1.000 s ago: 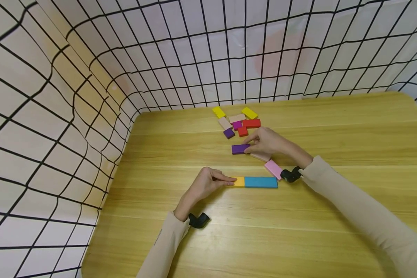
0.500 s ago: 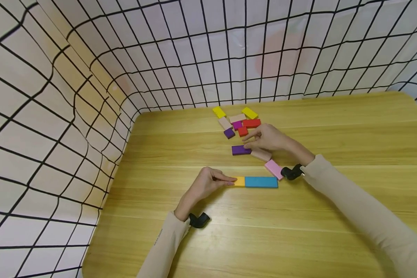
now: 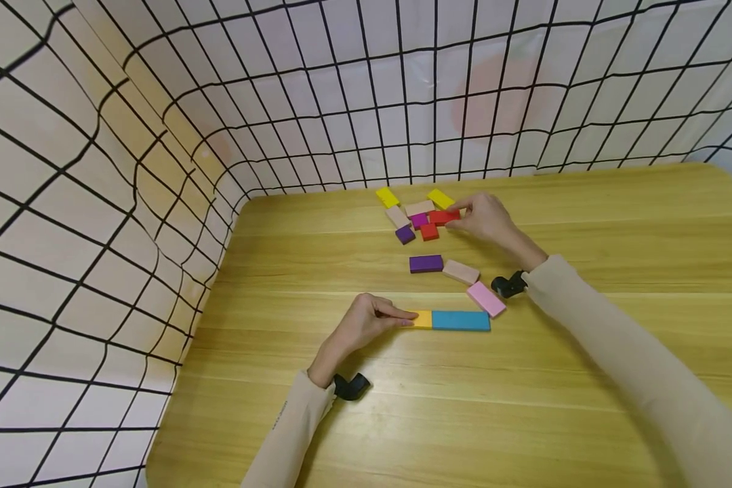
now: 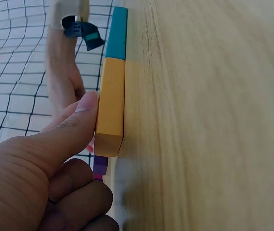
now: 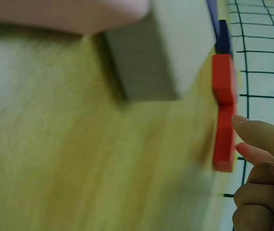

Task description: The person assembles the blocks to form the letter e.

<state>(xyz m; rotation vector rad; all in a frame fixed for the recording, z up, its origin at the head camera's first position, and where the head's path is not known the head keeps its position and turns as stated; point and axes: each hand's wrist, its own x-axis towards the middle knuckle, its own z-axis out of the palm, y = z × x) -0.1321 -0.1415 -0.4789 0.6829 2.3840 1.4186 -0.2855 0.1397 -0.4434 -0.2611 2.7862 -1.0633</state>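
An orange block [image 3: 423, 320] lies end to end with a long blue block [image 3: 461, 320]. My left hand [image 3: 366, 320] pinches the orange block near its left end; the left wrist view shows the thumb [image 4: 86, 103] along its side. Farther back, my right hand [image 3: 483, 215] is at a red block [image 3: 442, 217], thumb and index finger spread on either side of it. In the right wrist view the thumb tip overlaps the edge of this red block [image 5: 224, 144], with the index fingertip right at its top and the other fingers curled.
A purple block [image 3: 425, 263], a beige block [image 3: 461, 272] and a pink block [image 3: 486, 299] form a bent line. Around the red block lie a smaller red block [image 3: 430, 232], a magenta block [image 3: 419, 221], yellow blocks [image 3: 387, 197] and others. A black-grid wall covering [image 3: 427, 88] stands behind.
My right hand has let go of the purple block and moved back and right to the red block. The left hand stays on the orange block.
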